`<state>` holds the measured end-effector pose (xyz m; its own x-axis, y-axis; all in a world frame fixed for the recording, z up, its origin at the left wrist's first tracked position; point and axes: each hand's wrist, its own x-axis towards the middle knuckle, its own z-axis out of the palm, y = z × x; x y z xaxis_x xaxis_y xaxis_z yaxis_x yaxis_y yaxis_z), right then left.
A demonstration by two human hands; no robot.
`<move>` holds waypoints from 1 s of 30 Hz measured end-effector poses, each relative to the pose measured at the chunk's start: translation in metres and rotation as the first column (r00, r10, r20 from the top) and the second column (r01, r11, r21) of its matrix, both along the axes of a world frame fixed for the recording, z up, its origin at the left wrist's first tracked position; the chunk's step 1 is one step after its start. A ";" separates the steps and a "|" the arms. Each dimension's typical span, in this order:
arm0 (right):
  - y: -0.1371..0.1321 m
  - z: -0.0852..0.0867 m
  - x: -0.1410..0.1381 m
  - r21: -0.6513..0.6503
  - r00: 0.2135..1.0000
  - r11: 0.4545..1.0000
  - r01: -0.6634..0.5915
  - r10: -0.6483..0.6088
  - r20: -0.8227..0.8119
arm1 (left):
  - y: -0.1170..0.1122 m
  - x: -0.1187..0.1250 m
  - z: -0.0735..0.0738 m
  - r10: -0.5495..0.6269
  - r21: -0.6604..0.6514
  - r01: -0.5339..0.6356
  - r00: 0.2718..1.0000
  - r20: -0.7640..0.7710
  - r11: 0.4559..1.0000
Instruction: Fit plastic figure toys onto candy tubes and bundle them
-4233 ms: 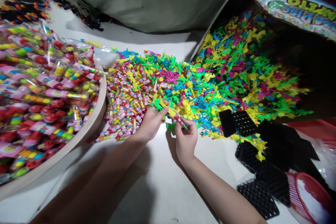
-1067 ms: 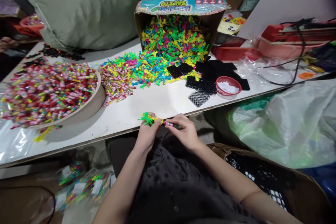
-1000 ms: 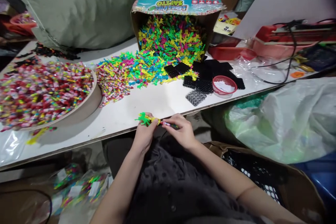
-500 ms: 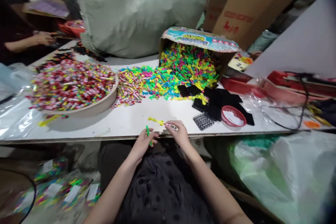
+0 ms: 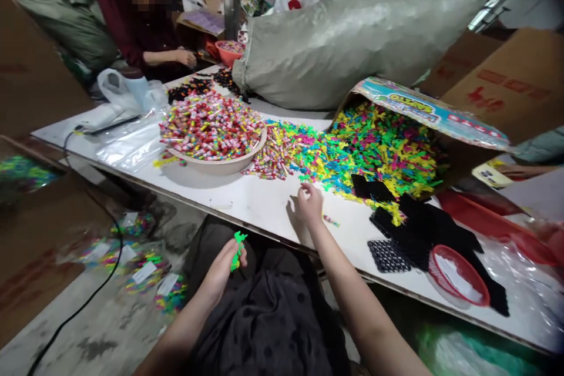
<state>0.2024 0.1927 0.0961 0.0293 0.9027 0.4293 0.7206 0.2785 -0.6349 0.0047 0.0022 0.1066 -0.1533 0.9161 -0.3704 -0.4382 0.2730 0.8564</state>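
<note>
My left hand (image 5: 225,262) is closed round a green plastic toy figure (image 5: 238,249) and hangs over my lap, below the table's front edge. My right hand (image 5: 309,204) reaches out over the white table (image 5: 264,208), fingers curled, at the near edge of the pile of bright plastic figures (image 5: 335,155). Whether those fingers hold anything is hidden. A small candy tube (image 5: 329,221) lies on the table just right of that hand. The figures spill out of a tipped cardboard box (image 5: 423,114).
A round bowl (image 5: 215,161) heaped with wrapped candy tubes stands at the left, loose tubes (image 5: 271,158) beside it. Black grid trays (image 5: 414,229) and a small red basket (image 5: 458,275) lie at the right. A big grey sack (image 5: 343,41) lies behind. Another person (image 5: 141,29) sits at the far end. Filled packets (image 5: 145,270) lie on the floor.
The two hands have parted: my right hand went forward to the pile's edge, my left dropped to my lap with the green figure. The view swung left and up.
</note>
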 end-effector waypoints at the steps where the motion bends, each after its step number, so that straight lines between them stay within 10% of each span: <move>1: 0.014 0.005 -0.018 -0.025 0.999 0.999 -0.042 0.042 0.016 | 0.000 -0.002 0.003 -0.003 0.021 0.004 1.000 -0.024 1.000; 6: 0.064 0.016 -0.083 -0.141 0.959 0.990 0.001 0.039 0.282 | 0.002 -0.012 0.024 0.019 0.069 -0.009 0.990 -0.141 0.998; 12: 0.069 0.015 -0.092 -0.218 0.933 0.972 0.092 -0.008 0.359 | -0.001 -0.022 0.035 0.183 0.267 -0.096 0.928 -0.323 0.959; 20: 0.003 0.036 -0.052 -0.400 0.977 0.898 -0.182 0.118 -0.179 | 0.000 -0.014 0.035 0.169 0.200 -0.134 0.972 -0.165 0.971; 25: -0.086 0.055 -0.043 -0.302 0.554 0.715 -0.631 0.142 -0.820 | 0.004 0.000 0.045 0.219 0.290 -0.202 0.975 -0.025 0.936; 30: -0.132 0.074 -0.044 -0.269 0.307 0.703 -0.658 -0.075 -0.949 | 0.008 0.012 0.054 0.204 0.306 -0.167 0.975 -0.092 0.937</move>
<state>0.1583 0.0606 0.1704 -0.2905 0.9359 -0.1994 -0.3980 -0.3076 -0.8643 0.0168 0.0100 0.1608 -0.3573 0.9323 -0.0561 -0.3449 -0.0759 0.9355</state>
